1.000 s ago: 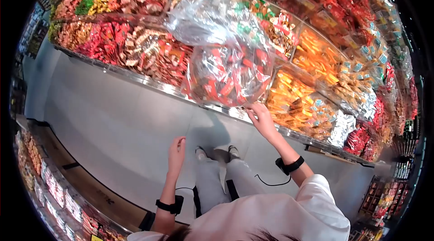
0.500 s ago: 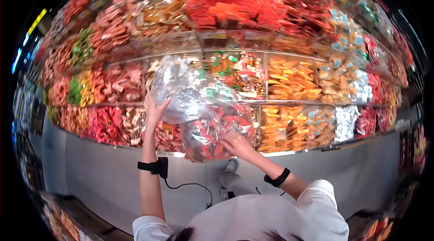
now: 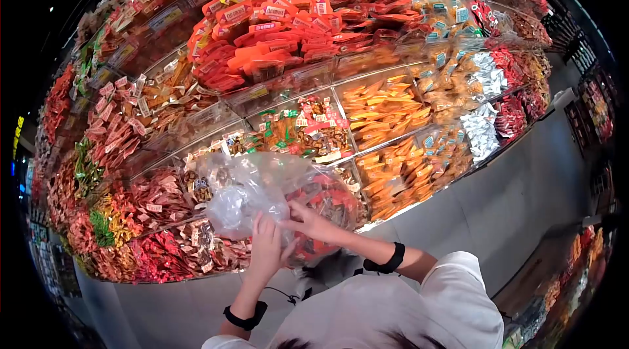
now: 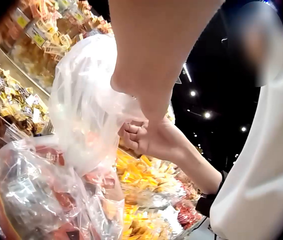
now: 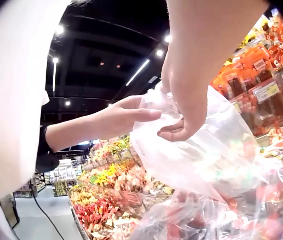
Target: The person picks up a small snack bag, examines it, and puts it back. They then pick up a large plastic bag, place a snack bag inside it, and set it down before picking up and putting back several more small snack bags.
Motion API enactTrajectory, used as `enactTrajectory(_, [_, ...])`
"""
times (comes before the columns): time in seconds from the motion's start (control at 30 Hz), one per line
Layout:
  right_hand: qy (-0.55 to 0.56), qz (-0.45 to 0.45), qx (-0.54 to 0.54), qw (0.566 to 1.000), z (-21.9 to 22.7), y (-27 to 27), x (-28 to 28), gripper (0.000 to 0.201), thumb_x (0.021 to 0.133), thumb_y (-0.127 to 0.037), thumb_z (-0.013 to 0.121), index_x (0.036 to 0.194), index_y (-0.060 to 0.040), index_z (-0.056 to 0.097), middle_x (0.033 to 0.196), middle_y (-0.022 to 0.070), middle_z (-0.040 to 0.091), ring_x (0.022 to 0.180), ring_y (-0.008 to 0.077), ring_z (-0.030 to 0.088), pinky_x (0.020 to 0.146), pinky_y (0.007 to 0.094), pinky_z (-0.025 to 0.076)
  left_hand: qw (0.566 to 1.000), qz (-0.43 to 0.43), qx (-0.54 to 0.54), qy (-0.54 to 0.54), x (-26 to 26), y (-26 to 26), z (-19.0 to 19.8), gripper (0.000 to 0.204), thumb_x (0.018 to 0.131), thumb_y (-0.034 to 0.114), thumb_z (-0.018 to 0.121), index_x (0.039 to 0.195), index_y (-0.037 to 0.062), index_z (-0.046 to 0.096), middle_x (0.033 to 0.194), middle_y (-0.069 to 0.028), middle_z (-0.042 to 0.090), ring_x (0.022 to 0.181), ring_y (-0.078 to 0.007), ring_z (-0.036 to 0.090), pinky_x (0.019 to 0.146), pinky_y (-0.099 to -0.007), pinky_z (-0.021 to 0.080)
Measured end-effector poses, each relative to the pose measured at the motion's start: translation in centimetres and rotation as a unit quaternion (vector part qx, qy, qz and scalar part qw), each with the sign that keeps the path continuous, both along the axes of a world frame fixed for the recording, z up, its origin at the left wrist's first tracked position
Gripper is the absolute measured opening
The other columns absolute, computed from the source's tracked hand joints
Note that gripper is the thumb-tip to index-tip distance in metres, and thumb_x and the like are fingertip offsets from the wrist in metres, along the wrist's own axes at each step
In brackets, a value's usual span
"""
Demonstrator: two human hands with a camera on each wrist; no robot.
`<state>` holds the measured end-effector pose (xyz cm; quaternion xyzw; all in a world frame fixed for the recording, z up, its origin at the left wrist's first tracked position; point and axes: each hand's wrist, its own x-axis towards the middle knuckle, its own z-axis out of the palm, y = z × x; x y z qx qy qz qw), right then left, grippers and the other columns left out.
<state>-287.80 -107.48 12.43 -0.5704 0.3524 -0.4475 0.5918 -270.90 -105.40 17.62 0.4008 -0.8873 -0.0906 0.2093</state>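
A snack display (image 3: 383,219) full of wrapped sweets spreads in front of both hands and out to either side of them. The grey floor (image 3: 458,218) shows behind and to the right of the right hand, and the person's white shirt (image 3: 367,310) lies between the two forearms, nearer the body than the hands. Well beyond the hands, higher up the display, is a big heap of orange-red packets (image 3: 268,34). Yellow-orange packets (image 3: 386,175) fill bins ahead and to the right of the right hand.

The milky plastic bag (image 3: 239,205) is right at the hands, its puffed-out part just beyond the left hand's fingers. Just beyond the right hand, red packets (image 3: 327,195) show under clear plastic; whether that plastic belongs to the same bag I cannot tell. Silver packets (image 3: 480,129) lie well off to the right of the right hand.

The left hand (image 3: 267,244) pinches the bag, thumb in front and fingers partly hidden behind it. The right hand (image 3: 314,226), close beside the left, has its fingers curled at the gathered part of the bag and holds it there. Black wristbands (image 3: 386,260) sit on both arms behind the hands. A small green pile (image 3: 101,228) lies far to the left of the left hand.
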Motion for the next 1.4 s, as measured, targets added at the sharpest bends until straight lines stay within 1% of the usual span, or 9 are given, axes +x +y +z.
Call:
enactTrajectory(0.27, [-0.068,-0.133,0.095,0.984,3.8,2.0,0.5,0.015,0.096,-0.015,0.052,0.084,-0.0050,0.052,0.067,0.0022,0.053,0.062,0.0101,0.055,0.056,0.0204,0.041,0.999,-0.033,-0.016,0.022,5.0,-1.5,3.4,0.067,0.069,0.028,0.077,0.125,0.0059,0.048,0.129,-0.0185,0.044,0.118,-0.0382,0.044,0.105,-0.0512,0.032])
enactTrajectory(0.4, [-0.098,-0.217,0.042,0.970,6.1,3.3,-0.7,0.018,0.096,-0.017,0.049,0.082,-0.0055,0.048,0.064,0.0007,0.045,0.064,0.0129,0.052,0.062,0.0238,0.042,0.990,0.071,-0.114,-0.052,9.0,-4.7,4.4,0.080,0.068,0.026,0.078,0.137,0.0093,0.040,0.135,-0.0143,0.041,0.126,-0.0367,0.037,0.105,-0.0474,0.032])
enactTrajectory(0.6, [-0.132,-0.319,0.041,0.938,7.2,7.0,0.6,0.020,0.097,-0.017,0.047,0.081,-0.0048,0.047,0.065,0.0020,0.046,0.065,0.0128,0.052,0.066,0.0268,0.044,0.977,0.096,-0.147,0.122,12.3,-4.9,3.8,0.086,0.067,0.023,0.080,0.139,0.0076,0.034,0.138,-0.0183,0.034,0.126,-0.0382,0.034,0.104,-0.0507,0.031])
enactTrajectory(0.87, [-0.003,-0.327,0.081,0.942,5.2,11.2,3.6,0.020,0.097,-0.018,0.047,0.081,-0.0059,0.051,0.065,0.0012,0.054,0.063,0.0088,0.053,0.060,0.0226,0.040,0.974,-0.101,-0.176,0.099,13.2,-3.7,8.3,0.063,0.074,0.030,0.073,0.126,0.0026,0.049,0.130,-0.0200,0.045,0.123,-0.0355,0.042,0.104,-0.0504,0.031])
enactTrajectory(0.93, [0.022,-0.309,0.092,0.946,4.7,11.7,4.5,0.019,0.097,-0.018,0.048,0.082,-0.0063,0.052,0.066,0.0012,0.056,0.062,0.0078,0.052,0.057,0.0220,0.039,0.983,-0.114,-0.138,0.037,11.2,-2.4,6.8,0.045,0.078,0.020,0.067,0.117,0.0017,0.056,0.122,-0.0192,0.053,0.116,-0.0313,0.049,0.101,-0.0466,0.037])
enactTrajectory(1.0, [0.005,-0.331,0.089,0.939,3.0,12.3,4.8,0.019,0.097,-0.017,0.048,0.083,-0.0058,0.052,0.065,0.0015,0.056,0.061,0.0075,0.052,0.057,0.0220,0.039,0.964,-0.158,0.164,-0.138,10.6,-2.1,3.5,0.042,0.078,0.004,0.059,0.120,0.0011,0.054,0.119,-0.0194,0.055,0.113,-0.0365,0.051,0.095,-0.0465,0.042])
enactTrajectory(1.07, [0.023,-0.346,0.085,0.934,2.5,13.3,4.3,0.019,0.097,-0.016,0.048,0.083,-0.0049,0.052,0.065,0.0019,0.056,0.062,0.0084,0.053,0.060,0.0232,0.042,0.915,-0.172,0.358,-0.070,10.3,-2.2,-3.3,0.047,0.077,0.001,0.051,0.124,0.0021,0.052,0.117,-0.0200,0.055,0.111,-0.0364,0.053,0.092,-0.0422,0.045])
enactTrajectory(1.23, [0.024,-0.317,0.120,0.941,3.3,15.4,5.0,0.018,0.097,-0.014,0.047,0.084,-0.0028,0.052,0.068,0.0026,0.054,0.067,0.0110,0.055,0.070,0.0261,0.046,0.944,-0.219,0.235,0.077,6.8,-5.9,-10.2,0.047,0.078,0.005,0.051,0.125,0.0056,0.053,0.122,-0.0170,0.055,0.109,-0.0315,0.055,0.089,-0.0384,0.046])
enactTrajectory(1.4, [0.028,-0.233,0.092,0.968,5.0,16.1,6.6,0.019,0.098,-0.015,0.047,0.084,-0.0025,0.051,0.074,0.0030,0.054,0.072,0.0122,0.056,0.072,0.0275,0.046,0.890,-0.225,0.371,0.139,4.0,-5.0,2.8,0.026,0.081,0.009,0.053,0.106,0.0026,0.058,0.106,-0.0172,0.060,0.096,-0.0316,0.058,0.080,-0.0395,0.047])
